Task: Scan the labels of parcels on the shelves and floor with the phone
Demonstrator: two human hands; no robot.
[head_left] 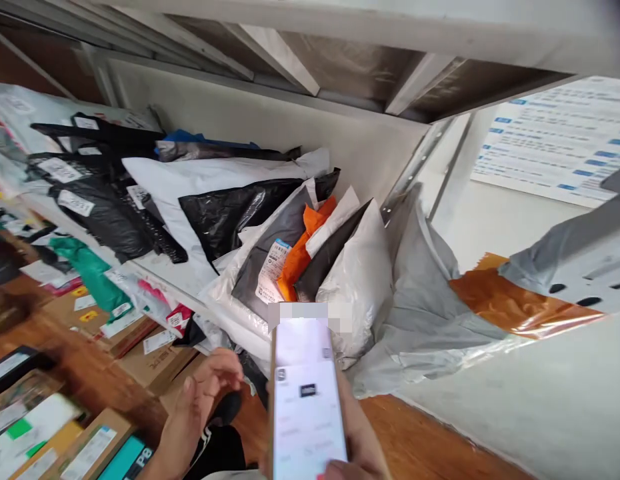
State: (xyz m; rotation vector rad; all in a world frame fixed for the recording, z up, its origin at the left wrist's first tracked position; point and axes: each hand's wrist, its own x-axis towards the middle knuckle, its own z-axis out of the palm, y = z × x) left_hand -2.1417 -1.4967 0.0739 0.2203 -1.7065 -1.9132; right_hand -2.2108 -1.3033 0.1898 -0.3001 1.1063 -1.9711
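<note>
Held upright in my right hand [357, 427] is a smartphone [307, 400] with its lit screen facing me; my thumb lies over the bottom right of the screen. To its left hovers my left hand [200, 400], empty, with the fingers loosely curled and the thumb apart. Just beyond the phone, mailing bags stand packed on a shelf: a white bag [360, 280], an orange bag [297, 253] and a grey bag with a shipping label [275, 270]. A large grey bag [425, 293] leans at the shelf's right end. The screen text is too blurred to read.
A metal shelf beam [340, 27] runs overhead. Black parcels [105, 207] fill the shelf's left part. Cardboard boxes [160, 360] and a green bag [87, 273] lie lower left, with more boxes [95, 447] by my feet. A printed sheet [550, 140] hangs on the right wall.
</note>
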